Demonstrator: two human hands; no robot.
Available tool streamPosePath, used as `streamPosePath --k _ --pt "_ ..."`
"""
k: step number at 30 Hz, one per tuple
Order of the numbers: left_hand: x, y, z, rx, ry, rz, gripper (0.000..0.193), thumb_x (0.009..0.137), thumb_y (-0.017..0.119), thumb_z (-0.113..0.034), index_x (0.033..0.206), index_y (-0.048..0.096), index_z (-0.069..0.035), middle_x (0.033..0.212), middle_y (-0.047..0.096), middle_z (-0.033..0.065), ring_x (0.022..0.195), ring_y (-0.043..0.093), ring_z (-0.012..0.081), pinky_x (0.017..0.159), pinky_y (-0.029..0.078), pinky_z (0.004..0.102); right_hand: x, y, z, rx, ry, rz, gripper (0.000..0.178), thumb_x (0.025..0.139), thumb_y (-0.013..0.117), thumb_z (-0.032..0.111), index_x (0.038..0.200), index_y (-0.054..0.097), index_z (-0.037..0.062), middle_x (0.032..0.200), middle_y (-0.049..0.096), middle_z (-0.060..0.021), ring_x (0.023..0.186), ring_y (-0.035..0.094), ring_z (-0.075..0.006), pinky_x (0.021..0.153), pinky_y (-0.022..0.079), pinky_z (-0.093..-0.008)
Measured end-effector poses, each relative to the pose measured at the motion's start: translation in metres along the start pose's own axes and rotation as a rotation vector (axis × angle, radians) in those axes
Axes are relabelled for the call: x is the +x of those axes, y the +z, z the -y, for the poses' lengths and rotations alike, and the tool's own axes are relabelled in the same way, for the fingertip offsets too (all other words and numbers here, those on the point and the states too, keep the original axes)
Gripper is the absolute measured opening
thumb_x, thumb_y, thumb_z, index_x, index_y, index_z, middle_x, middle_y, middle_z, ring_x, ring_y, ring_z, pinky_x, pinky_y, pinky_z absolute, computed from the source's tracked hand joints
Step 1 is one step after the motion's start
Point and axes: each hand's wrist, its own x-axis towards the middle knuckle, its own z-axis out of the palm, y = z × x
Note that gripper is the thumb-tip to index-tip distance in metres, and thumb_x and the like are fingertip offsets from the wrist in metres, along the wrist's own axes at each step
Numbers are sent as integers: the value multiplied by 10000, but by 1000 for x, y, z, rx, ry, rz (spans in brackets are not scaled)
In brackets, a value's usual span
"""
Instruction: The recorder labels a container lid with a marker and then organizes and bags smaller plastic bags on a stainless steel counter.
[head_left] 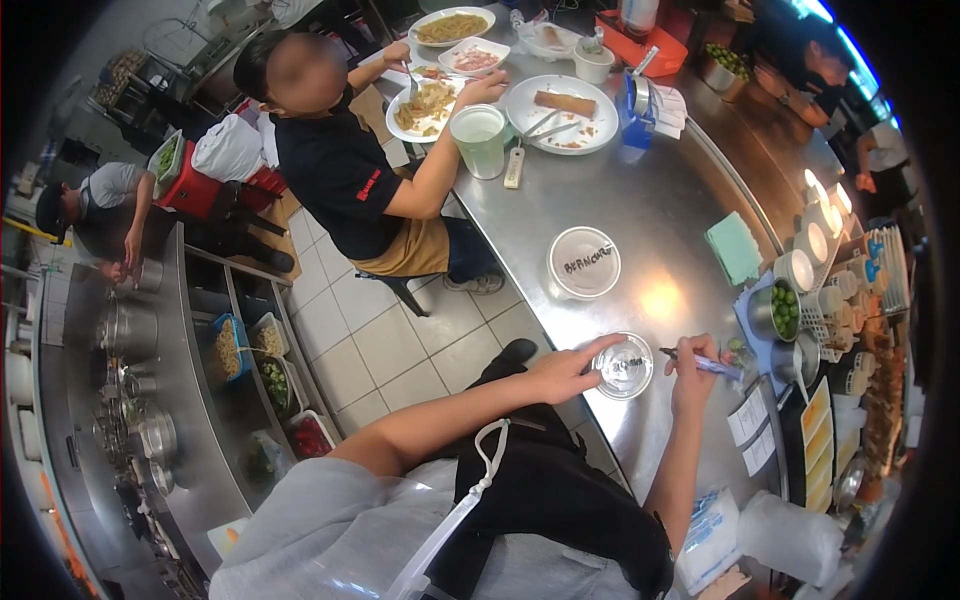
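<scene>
My left hand [568, 374] steadies a small round container with a clear lid [624, 366], its thumb and forefinger against the rim. Dark handwriting marks that lid. Just right of the container, my right hand [693, 372] grips a marker pen [716, 367] with a pale purple barrel. The pen's dark tip points left toward the lid, a little apart from it. Farther up the steel counter [640, 235] stands a larger white round tub [584, 262], its lid also marked in black.
A seated person [340, 170] eats from a plate [427, 108] at the far left, beside a cup [479, 140]. Along the right are green napkins [733, 246], a metal pot of green limes [776, 309] and paper slips [750, 416]. Plastic bags [708, 535] lie near my right forearm.
</scene>
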Motion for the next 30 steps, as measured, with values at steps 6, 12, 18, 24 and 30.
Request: streamPosePath --k 6,12,18,24,30 --pt "-4 -25 -44 345 7 16 780 884 525 -398 1487 66 -215 684 593 159 687 628 329 613 463 411 -38 18 12 349 -59 -31 180 911 594 179 864 504 31 903 631 -152 722 594 -177 718 479 -304" --pt "-30 -18 -75 -531 281 170 852 863 602 -140 1484 18 -135 817 566 75 784 563 135 808 406 296 -79 56 47 496 -14 232 135 866 603 67 835 484 10 918 645 -210 892 639 -284 792 522 -376" --pt "-22 -16 -88 -511 345 201 694 933 504 -206 1470 75 -112 1135 569 143 937 604 207 839 431 341 -79 45 71 -6 -179 291 147 770 698 22 783 552 8 854 634 -132 904 610 -260 741 496 -341" --pt "-30 -10 -77 -251 435 69 740 882 540 -256 1461 100 -119 794 616 172 733 606 379 666 450 393 -75 56 91 -425 -446 367 247 795 627 221 723 582 -10 790 623 -161 814 602 -330 692 468 -376" --pt "-32 -16 -89 101 400 -27 610 877 531 -454 1353 337 -126 675 632 116 595 613 365 516 454 433 -85 51 48 -284 -265 233 486 922 394 364 770 584 -57 718 582 -121 692 540 -209 591 399 -326"
